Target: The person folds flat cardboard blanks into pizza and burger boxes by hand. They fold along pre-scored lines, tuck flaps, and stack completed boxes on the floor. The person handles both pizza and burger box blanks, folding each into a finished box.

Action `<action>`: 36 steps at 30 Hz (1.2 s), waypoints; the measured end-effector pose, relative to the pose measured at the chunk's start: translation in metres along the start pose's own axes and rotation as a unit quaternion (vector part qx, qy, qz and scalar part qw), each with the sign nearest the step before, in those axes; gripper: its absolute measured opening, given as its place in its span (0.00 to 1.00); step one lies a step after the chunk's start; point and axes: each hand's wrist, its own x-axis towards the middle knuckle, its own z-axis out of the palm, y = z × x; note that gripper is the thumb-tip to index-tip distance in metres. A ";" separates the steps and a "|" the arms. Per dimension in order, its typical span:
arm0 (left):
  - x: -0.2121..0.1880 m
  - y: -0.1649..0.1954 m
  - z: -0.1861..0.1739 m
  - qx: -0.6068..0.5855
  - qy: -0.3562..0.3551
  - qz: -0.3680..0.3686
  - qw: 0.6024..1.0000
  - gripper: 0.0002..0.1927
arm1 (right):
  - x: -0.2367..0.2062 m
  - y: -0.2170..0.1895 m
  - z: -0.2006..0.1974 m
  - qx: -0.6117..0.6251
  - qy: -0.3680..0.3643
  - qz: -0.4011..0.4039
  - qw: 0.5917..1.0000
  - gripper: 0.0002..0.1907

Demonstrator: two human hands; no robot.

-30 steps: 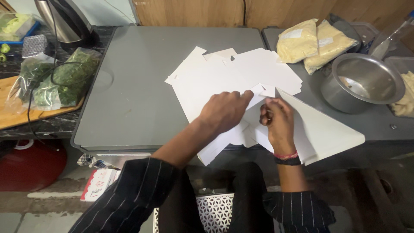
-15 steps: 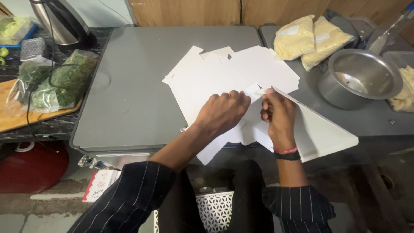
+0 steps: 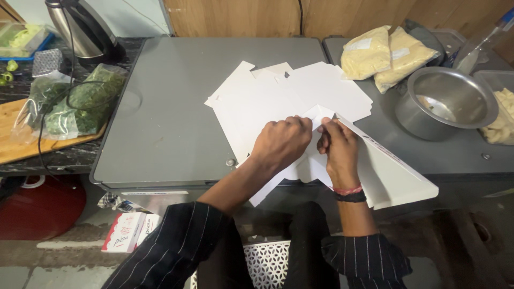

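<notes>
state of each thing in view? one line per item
left hand: closed, pinching a flap of the white cardboard
right hand: pinching the same flap
white cardboard box blank: partly folded, one side raised
flat cardboard stack: lying flat, unfolded
steel bowl: upright, looks empty
yellow bags: sealed, lying down
bags of greens: closed, on wooden board

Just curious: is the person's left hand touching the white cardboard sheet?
Touching. The head view shows the left hand pressed on the white cardboard sheet, fingers curled over its folded edge.
</notes>
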 end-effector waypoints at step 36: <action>-0.010 -0.014 -0.006 -0.023 -0.021 -0.033 0.999 0.07 | -0.005 -0.017 0.019 -0.102 -0.014 0.022 0.994 0.09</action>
